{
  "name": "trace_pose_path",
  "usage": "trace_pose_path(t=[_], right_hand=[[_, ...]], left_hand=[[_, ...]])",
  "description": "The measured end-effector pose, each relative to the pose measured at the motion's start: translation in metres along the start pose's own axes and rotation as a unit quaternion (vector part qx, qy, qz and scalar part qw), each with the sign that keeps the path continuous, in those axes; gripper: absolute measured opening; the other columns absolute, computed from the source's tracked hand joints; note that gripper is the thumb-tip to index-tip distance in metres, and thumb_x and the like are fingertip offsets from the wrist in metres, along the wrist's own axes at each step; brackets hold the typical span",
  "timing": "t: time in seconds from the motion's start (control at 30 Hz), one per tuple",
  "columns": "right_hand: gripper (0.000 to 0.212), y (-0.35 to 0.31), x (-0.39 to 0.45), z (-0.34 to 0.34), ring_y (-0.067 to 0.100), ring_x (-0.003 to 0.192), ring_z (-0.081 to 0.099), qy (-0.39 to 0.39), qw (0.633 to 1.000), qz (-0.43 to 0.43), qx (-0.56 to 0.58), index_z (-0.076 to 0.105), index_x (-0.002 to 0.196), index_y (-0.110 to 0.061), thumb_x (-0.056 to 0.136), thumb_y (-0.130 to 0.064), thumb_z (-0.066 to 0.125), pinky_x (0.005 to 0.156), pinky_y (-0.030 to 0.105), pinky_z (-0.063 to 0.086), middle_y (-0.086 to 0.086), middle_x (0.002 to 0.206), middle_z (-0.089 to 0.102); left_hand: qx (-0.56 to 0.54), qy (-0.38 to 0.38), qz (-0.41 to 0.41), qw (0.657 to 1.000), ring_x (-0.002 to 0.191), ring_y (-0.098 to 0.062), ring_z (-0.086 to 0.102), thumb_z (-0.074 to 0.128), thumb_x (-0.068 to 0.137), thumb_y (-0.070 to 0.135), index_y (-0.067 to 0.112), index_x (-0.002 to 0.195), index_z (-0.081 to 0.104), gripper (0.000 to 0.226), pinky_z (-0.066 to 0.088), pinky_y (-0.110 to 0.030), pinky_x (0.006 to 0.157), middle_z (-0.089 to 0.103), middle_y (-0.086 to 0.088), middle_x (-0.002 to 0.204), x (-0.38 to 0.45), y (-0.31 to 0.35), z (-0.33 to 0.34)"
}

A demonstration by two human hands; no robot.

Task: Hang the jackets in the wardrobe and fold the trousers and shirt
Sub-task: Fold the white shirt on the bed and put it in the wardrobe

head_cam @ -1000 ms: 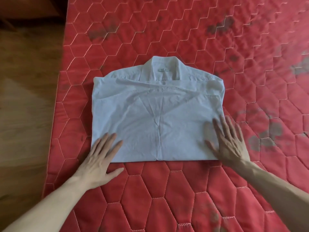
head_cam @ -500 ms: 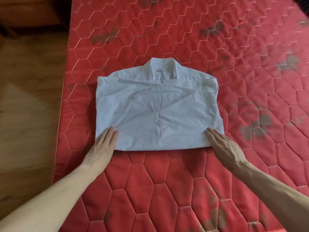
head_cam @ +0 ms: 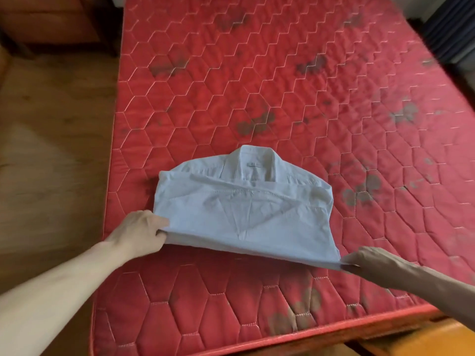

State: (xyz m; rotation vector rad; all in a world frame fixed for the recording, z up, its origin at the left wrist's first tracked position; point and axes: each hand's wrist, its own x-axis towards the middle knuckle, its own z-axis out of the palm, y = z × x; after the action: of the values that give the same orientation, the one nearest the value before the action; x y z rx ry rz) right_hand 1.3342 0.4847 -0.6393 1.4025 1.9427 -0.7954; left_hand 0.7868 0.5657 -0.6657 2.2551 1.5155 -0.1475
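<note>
Red quilted mattress, stitched in hexagons, blotched with dark grey stains across far and right parts and near the front edge. Set on a wooden floor visible along the left side. Lying on the mattress: one folded white shirt, collar toward the far end, near edge lifted off the quilting

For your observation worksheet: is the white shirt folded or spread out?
Folded: the white cotton shirt forms a compact rectangle, collar on top, on the red quilted mattress.
</note>
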Motion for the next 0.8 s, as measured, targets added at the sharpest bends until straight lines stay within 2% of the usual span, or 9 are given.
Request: trace_pose_path(t=[0.1,0.17,0.23,0.33,0.43,0.53,0.6,0.7,0.8], right_hand=[[0.031,0.008,0.001,-0.011,0.008,0.062,0.045,0.029,0.998,0.038,0.047,0.060,0.081,-0.023,0.106,-0.041,0.057,0.069,0.029,0.048,-0.010,0.066,0.052],[0.037,0.019,0.003,-0.017,0.005,0.052,0.044,0.089,0.987,0.058,0.118,0.058,0.067,-0.026,0.102,-0.036,0.065,0.055,0.022,0.039,-0.015,0.055,0.049],[0.046,0.026,0.008,-0.021,0.008,0.048,0.032,0.158,0.964,0.076,0.201,0.048,0.060,-0.022,0.101,-0.027,0.069,0.049,0.024,0.030,-0.013,0.051,0.035],[0.048,0.030,0.021,-0.031,0.008,0.049,0.025,0.251,0.922,0.108,0.273,0.038,0.062,-0.015,0.099,-0.027,0.066,0.047,0.024,0.028,-0.014,0.054,0.027],[0.045,0.028,0.040,-0.040,0.007,0.051,0.031,0.323,0.879,0.116,0.331,0.044,0.062,-0.013,0.100,-0.028,0.066,0.047,0.023,0.025,-0.014,0.056,0.036],[0.040,0.026,0.062,-0.048,0.013,0.059,0.036,0.374,0.820,0.142,0.409,0.055,0.073,0.000,0.103,-0.027,0.061,0.052,0.031,0.030,-0.002,0.066,0.042],[0.038,0.023,0.079,-0.053,0.018,0.062,0.036,0.397,0.786,0.178,0.440,0.051,0.075,-0.002,0.105,-0.026,0.054,0.056,0.034,0.029,-0.001,0.067,0.041],[0.037,0.017,0.106,-0.061,0.019,0.061,0.034,0.423,0.761,0.221,0.439,0.042,0.078,-0.006,0.108,-0.028,0.045,0.055,0.036,0.027,-0.001,0.068,0.039],[0.033,0.019,0.134,-0.066,0.022,0.061,0.042,0.447,0.752,0.247,0.416,0.037,0.084,-0.013,0.110,-0.032,0.039,0.053,0.035,0.031,0.000,0.069,0.047]], left_hand=[[-0.055,0.036,0.004,0.998,0.046,-0.021,0.039,0.046,0.075,0.025,0.026,0.052,0.027,0.029,0.030,-0.033,0.050,0.032,0.007,0.042,0.005,0.004,-0.018],[-0.061,0.053,0.025,0.996,0.044,-0.017,0.032,0.044,0.076,0.024,0.026,0.055,0.026,0.028,0.025,-0.032,0.049,0.028,0.008,0.043,0.008,0.003,-0.026],[-0.047,0.067,0.024,0.996,0.046,-0.019,0.035,0.050,0.082,0.017,0.022,0.059,0.030,0.031,0.028,-0.034,0.049,0.033,0.007,0.046,0.012,-0.006,-0.031],[-0.054,0.110,0.003,0.992,0.051,-0.021,0.041,0.056,0.089,0.002,0.023,0.069,0.035,0.036,0.034,-0.038,0.050,0.040,0.007,0.054,0.022,-0.014,-0.028],[-0.121,0.153,-0.040,0.980,0.053,-0.018,0.042,0.049,0.095,0.004,0.029,0.077,0.038,0.032,0.032,-0.037,0.050,0.041,0.006,0.058,0.038,-0.013,-0.024],[-0.191,0.176,-0.118,0.958,0.054,-0.026,0.035,0.046,0.100,0.006,0.023,0.077,0.039,0.030,0.028,-0.041,0.052,0.035,-0.001,0.057,0.060,-0.013,-0.014],[-0.238,0.196,-0.172,0.936,0.056,-0.026,0.031,0.047,0.104,0.010,0.020,0.074,0.035,0.034,0.025,-0.041,0.053,0.033,-0.003,0.059,0.075,-0.010,-0.008],[-0.288,0.223,-0.228,0.903,0.060,-0.025,0.027,0.050,0.106,0.015,0.013,0.071,0.034,0.038,0.022,-0.041,0.055,0.030,-0.003,0.064,0.098,-0.009,-0.003],[-0.312,0.238,-0.266,0.880,0.061,-0.024,0.027,0.051,0.106,0.020,0.011,0.070,0.036,0.040,0.022,-0.041,0.055,0.032,-0.003,0.064,0.124,-0.013,-0.001]])
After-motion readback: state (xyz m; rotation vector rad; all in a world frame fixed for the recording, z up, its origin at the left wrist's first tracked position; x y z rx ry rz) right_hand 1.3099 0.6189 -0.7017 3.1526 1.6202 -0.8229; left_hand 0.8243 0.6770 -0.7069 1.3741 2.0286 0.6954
